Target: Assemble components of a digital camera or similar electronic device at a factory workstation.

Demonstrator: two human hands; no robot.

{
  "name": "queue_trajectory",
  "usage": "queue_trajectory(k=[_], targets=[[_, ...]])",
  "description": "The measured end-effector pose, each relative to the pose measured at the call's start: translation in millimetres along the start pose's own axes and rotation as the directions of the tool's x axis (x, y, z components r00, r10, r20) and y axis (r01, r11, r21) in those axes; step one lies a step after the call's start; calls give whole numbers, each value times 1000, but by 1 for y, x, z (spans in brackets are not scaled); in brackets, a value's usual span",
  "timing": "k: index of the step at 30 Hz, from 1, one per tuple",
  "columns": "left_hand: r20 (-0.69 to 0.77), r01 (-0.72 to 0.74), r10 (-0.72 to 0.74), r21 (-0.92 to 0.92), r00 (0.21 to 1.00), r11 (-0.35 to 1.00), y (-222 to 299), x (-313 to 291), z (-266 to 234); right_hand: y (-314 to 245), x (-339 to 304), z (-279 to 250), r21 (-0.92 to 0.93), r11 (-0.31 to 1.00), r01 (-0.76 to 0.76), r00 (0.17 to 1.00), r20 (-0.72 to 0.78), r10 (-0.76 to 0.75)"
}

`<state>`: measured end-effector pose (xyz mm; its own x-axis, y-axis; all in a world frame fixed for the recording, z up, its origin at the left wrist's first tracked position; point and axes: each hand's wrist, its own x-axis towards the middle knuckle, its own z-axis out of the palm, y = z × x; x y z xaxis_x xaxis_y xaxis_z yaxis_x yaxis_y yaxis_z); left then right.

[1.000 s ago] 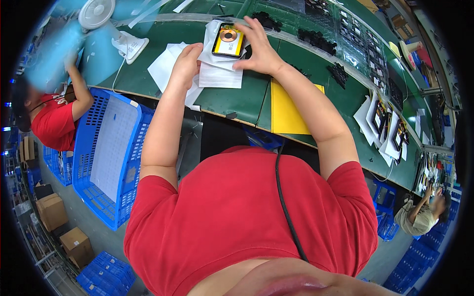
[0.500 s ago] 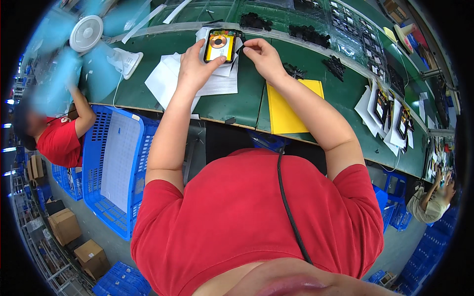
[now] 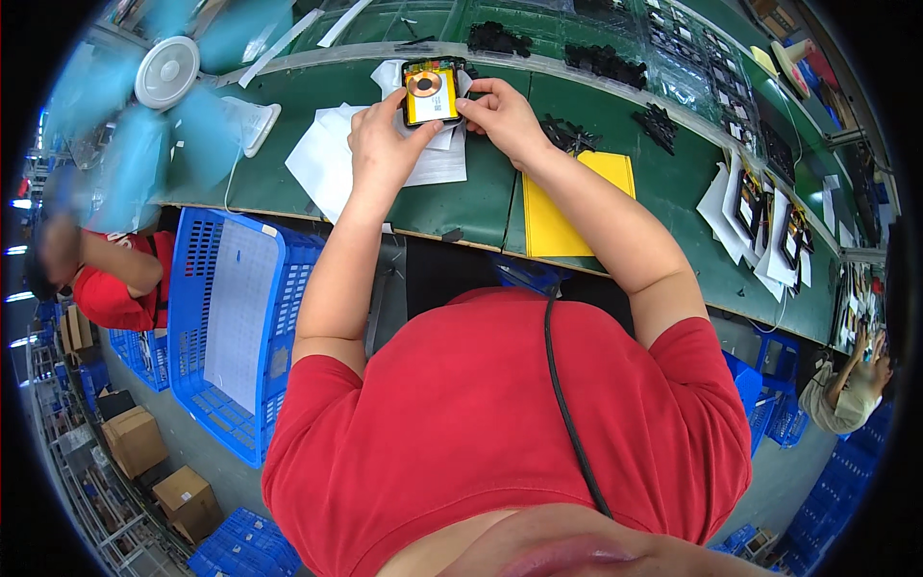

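Copper coil (image 3: 424, 85) lies face up in the open handheld device (image 3: 432, 100), over a yellow-edged block with a white face, all within a dark frame. Device sits at the far side of the green workbench (image 3: 471, 213), over loose white sheets (image 3: 322, 165), between the two hands. Whether it rests flat or is lifted slightly: cannot tell.

Left hand (image 3: 383, 144): grasping the device, thumb across the lower edge, fingers along its left side. Right hand (image 3: 506, 119): thumb and forefinger close together at the right edge, touching it; whether they pinch the frame or some small dark bit there, cannot tell.

State of the piece: coil and block in place inside the frame, as far as shows. No cover over them; the inside faces up, bare. The top end near the coil is too small to read, so whether anything there is unfinished stays unknown.

About the bench: yellow folder (image 3: 577, 206) beneath the right forearm, a small heap of black strips (image 3: 569, 135) just beyond it. Farther right, similar dark-framed units (image 3: 750, 212) lie among white papers, well apart from the hands.
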<state>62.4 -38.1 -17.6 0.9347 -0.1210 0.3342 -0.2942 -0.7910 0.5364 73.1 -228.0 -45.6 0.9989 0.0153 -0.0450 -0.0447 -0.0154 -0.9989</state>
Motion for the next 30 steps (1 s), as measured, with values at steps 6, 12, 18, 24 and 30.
queue_trajectory(k=[6, 12, 18, 24, 30], targets=[[-91, -51, 53, 15, 994, 999, -5, -5, 6, -10, -3, -1, 11, 998, -68, 998, 20, 68], [-147, -47, 39, -48, 988, 998, -5, -5, 8, -9, 2, -1, 114, 988, -105, 994, 45, 100], [-172, -83, 48, -203, 984, 976, -10, -5, 15, -7, 1, 1, 179, 973, -148, 989, 41, 143], [-175, -97, 62, -201, 983, 975, -12, -13, 18, -4, -6, -1, 125, 984, -131, 990, 77, 122], [-287, -181, 120, -195, 950, 964, -19, -23, 27, 2, -7, -2, 91, 990, -108, 991, 87, 100]])
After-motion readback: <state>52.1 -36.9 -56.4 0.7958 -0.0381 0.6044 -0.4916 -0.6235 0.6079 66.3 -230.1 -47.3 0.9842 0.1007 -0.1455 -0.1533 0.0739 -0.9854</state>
